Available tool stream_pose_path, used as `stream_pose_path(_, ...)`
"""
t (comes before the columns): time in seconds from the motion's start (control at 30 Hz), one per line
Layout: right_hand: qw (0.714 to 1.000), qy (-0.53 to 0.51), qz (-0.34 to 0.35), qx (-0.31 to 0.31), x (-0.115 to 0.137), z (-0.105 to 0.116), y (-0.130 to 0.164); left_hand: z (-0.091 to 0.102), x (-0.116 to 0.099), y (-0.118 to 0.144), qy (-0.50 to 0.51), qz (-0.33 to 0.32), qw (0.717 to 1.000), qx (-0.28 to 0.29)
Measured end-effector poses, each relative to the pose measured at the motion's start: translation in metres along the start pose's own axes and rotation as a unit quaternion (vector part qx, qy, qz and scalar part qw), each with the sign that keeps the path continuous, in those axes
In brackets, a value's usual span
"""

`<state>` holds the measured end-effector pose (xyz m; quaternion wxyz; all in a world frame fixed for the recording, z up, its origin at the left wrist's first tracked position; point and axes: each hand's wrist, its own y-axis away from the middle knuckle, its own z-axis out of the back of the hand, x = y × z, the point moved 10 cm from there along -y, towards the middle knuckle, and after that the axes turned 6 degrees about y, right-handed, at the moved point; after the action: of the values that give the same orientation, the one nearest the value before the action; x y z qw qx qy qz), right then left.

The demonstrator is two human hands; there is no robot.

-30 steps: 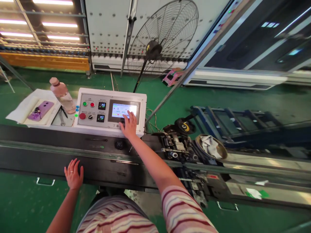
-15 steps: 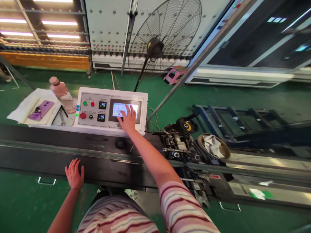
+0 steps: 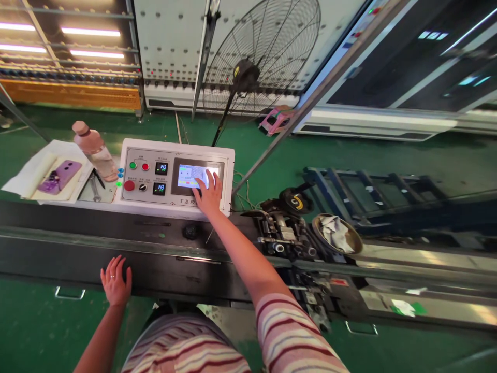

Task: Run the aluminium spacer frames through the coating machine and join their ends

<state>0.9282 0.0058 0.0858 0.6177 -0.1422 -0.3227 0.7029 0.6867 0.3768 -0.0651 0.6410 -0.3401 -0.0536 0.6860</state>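
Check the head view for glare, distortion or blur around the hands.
Head view: wide-angle bending at the edges; sharp at the right hand on the lit touchscreen of the white control panel, readable without glare; bright reflections streak the long metal machine rail; left hand sharp.

**Right arm stretched forward, left hand flat and low**

The right hand (image 3: 208, 194) reaches well forward on a nearly straight bare arm, palm down, fingers spread and extended, the fingertips pressed forward. A striped short sleeve covers the upper arm. The left hand (image 3: 115, 282) lies low and close to the body, palm down, fingers fanned and open, a ring on one finger, forearm bare.
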Motion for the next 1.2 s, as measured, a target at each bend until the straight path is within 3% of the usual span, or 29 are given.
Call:
stream_pose_path(0.33,1.0,0.01,0.013,0.018,0.009,-0.006,-0.016,-0.003,-0.001,-0.001,0.0,0.0,1.0,0.005)
stream_pose_path(1.03,1.0,-0.008,-0.026,-0.002,-0.007,0.005,-0.036,-0.003,-0.002,-0.003,0.001,0.004,1.0,0.009)
stream_pose_path(1.2,1.0,-0.008,0.003,0.002,0.001,0.0,-0.042,-0.003,-0.002,-0.003,-0.001,0.003,1.0,0.003)
